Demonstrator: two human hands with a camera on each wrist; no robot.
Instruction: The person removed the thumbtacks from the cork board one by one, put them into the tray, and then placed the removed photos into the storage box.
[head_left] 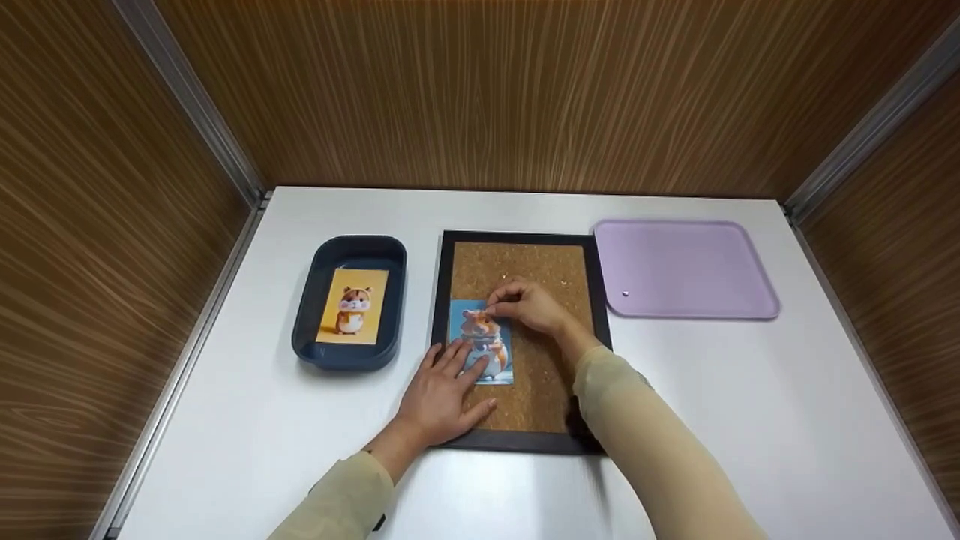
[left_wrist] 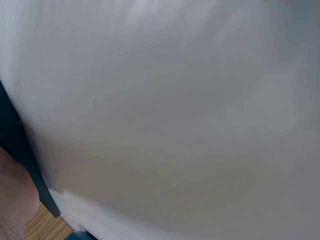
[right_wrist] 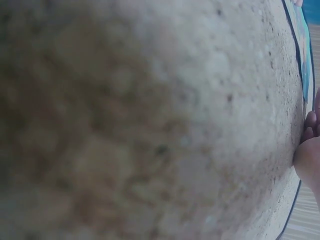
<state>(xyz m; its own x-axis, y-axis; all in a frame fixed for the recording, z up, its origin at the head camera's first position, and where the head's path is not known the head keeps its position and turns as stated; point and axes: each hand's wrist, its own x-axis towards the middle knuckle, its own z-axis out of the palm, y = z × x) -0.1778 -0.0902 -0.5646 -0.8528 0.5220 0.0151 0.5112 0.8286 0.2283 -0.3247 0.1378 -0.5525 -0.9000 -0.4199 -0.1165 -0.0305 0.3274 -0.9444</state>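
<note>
The blue picture card (head_left: 498, 352) is positioned flat on the cork board (head_left: 544, 397), its left edge just beside the left bar of the black frame (head_left: 525, 442). The card's long axis is aligned with the long sides of the board, running away from the person. The card's upper part is located directly at the fingertips of the right hand (head_left: 527, 306), with the rest of the card extending from them toward the person. Thumb and index finger are brought together there; whether anything is grasped between them cannot be told. The left hand (head_left: 439, 405) is equally near: its fingers are spread and relaxed, rested on the card's lower left portion, so the card lies beneath them and is exposed to their right. To the left, a yellow picture card (head_left: 358, 300) is contained in a navy tray (head_left: 349, 360). To the right, a small shiny item (head_left: 625, 293) is placed on a lilac tray (head_left: 686, 266). All are carried by the white surface (head_left: 225, 435).
</note>
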